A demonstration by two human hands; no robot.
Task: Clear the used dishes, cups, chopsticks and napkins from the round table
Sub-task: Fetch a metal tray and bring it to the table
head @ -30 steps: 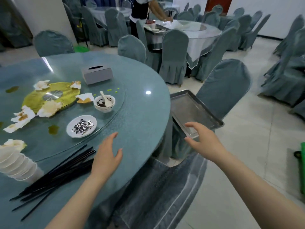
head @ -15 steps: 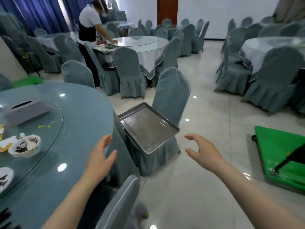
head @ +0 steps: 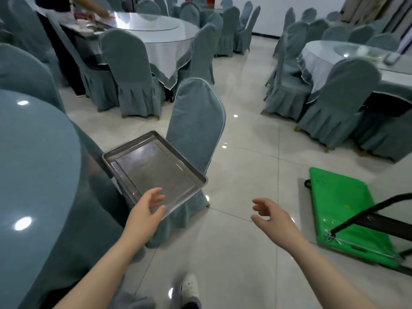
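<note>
An empty steel tray (head: pixel 153 168) rests tilted on the seat of a grey-covered chair (head: pixel 196 121), next to the round table (head: pixel 33 166) at the left. My left hand (head: pixel 147 210) is open at the tray's near edge, its fingertips over the rim; I cannot tell whether they touch. My right hand (head: pixel 269 214) hangs open over the floor, to the right of the tray and apart from it. The used dishes, chopsticks and napkins are out of view.
A green flat cart (head: pixel 343 208) with a black handle lies on the tiled floor at the right. Covered chairs ring other round tables behind. A person (head: pixel 60 41) works at the far left table. My white shoe (head: pixel 189 288) shows below.
My view has swung right, away from the table top, so the dishes and chopsticks left the frame. My left hand moved from the table's edge to the tray's near rim.
</note>
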